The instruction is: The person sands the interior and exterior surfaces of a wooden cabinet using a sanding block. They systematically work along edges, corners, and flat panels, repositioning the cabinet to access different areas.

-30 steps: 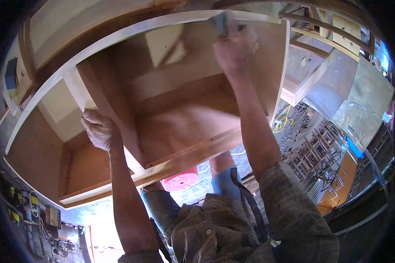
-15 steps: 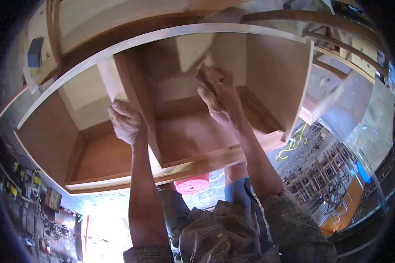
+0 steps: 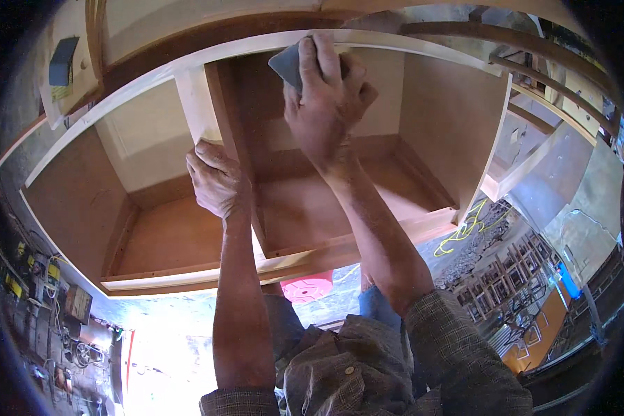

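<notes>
A wooden cabinet frame (image 3: pixel 440 114) with two open compartments lies before me, its pale front edges facing up. My right hand (image 3: pixel 331 104) is closed on a folded grey piece of sandpaper (image 3: pixel 286 66), at the far rail of the cabinet, over the larger right compartment. The fingers lie on top of the sandpaper and hide part of it. My left hand (image 3: pixel 218 180) is closed around the upright divider (image 3: pixel 195 104) between the compartments, with its fingers curled over the wood.
A grey folded pad (image 3: pixel 64 61) rests on a pale board at the far left. Under the near rail shows a red round stool (image 3: pixel 308 288). A yellow cord (image 3: pixel 457 239) and stacked frames (image 3: pixel 496 277) lie on the floor at right. Tools (image 3: pixel 14 281) crowd the lower left.
My right hand has moved up and away from me, from over the right compartment to the far rail, with the sandpaper in it. My left hand has shifted slightly right and farther away, along the divider.
</notes>
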Demonstrator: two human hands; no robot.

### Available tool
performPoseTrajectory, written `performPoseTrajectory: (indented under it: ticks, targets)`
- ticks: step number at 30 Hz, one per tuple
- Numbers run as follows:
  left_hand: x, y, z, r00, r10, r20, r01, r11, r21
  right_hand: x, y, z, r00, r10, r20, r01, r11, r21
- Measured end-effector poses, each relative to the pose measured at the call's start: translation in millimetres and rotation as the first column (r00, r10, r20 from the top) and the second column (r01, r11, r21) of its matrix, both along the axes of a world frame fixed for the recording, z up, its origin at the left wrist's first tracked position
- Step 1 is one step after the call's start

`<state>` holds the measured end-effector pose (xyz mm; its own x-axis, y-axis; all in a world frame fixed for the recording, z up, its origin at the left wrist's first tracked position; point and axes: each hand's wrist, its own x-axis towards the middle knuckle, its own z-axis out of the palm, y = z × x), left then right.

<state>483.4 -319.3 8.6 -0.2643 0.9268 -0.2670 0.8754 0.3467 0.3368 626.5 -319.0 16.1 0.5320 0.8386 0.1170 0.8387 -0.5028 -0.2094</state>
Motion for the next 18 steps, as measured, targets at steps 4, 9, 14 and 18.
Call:
performPoseTrajectory:
  ticks: [4,9,14,18]
  targets:
    - [-2.5,-1.3,-1.4,1.000,-0.011,0.009,0.012,0.999,-0.035,-14.7,12.8,2.0,0.993,0.103,-0.057,-0.099,0.993,0.069]
    - [-4.0,-2.3,-4.7,1.000,-0.013,-0.018,0.013,1.000,-0.015,-4.0,12.5,-4.0,1.000,-0.011,-0.021,0.013,0.996,0.087]
    - [-8.1,-1.1,-6.8,1.000,-0.015,-0.027,0.015,1.000,-0.010,-6.3,6.5,0.7,0.994,0.112,-0.014,-0.112,0.994,-0.004]
    - [-4.1,-1.0,-3.2,1.000,-0.031,0.003,0.031,0.999,-0.020,-17.0,4.1,-0.8,0.993,0.070,-0.095,-0.068,0.997,0.021]
